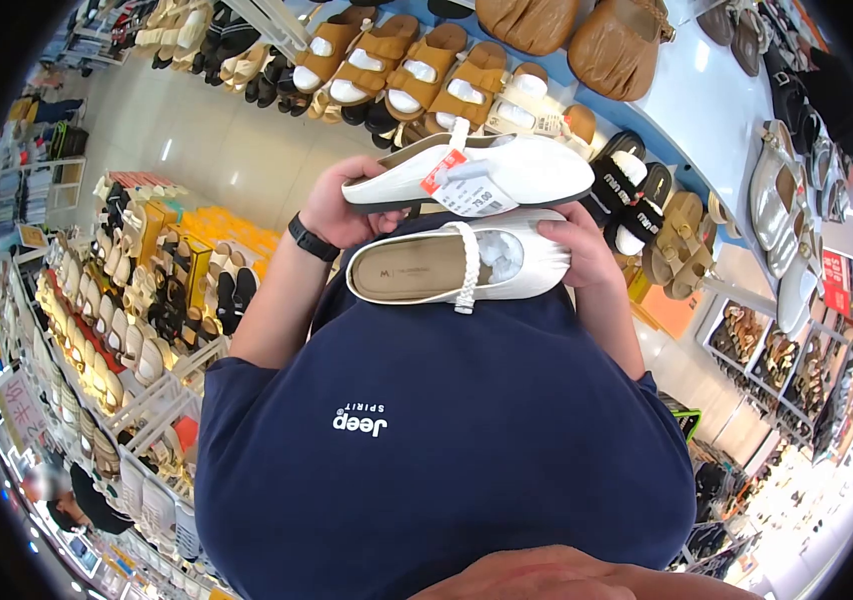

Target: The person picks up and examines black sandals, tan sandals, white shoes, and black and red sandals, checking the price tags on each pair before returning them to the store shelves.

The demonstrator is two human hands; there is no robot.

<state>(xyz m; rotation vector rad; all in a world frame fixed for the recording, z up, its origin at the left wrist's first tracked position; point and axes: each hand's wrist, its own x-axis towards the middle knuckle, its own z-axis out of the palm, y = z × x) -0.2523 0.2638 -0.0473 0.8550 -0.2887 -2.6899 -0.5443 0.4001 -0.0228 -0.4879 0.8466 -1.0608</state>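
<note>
Two white flat shoes with braided straps are held up in front of my chest, one above the other in the head view. My left hand (347, 205), wearing a dark wristwatch (314, 240), is closed on the heel end of the upper white shoe (537, 168). A red and white price tag (477, 194) reading 79.00 hangs over that shoe's side. My right hand (587, 248) grips the toe of the lower white shoe (367, 288), thumb on top. Its tan insole faces up, with crumpled paper stuffing (500, 257) in the toe. The two shoes lie close together.
Brown sandals (377, 62) and other shoes line a display ahead. Brown bags (617, 45) sit on a pale blue shelf (692, 110). Shoe racks (112, 330) stand on the left, and more shelves (762, 350) on the right. Another person (92, 500) appears at lower left.
</note>
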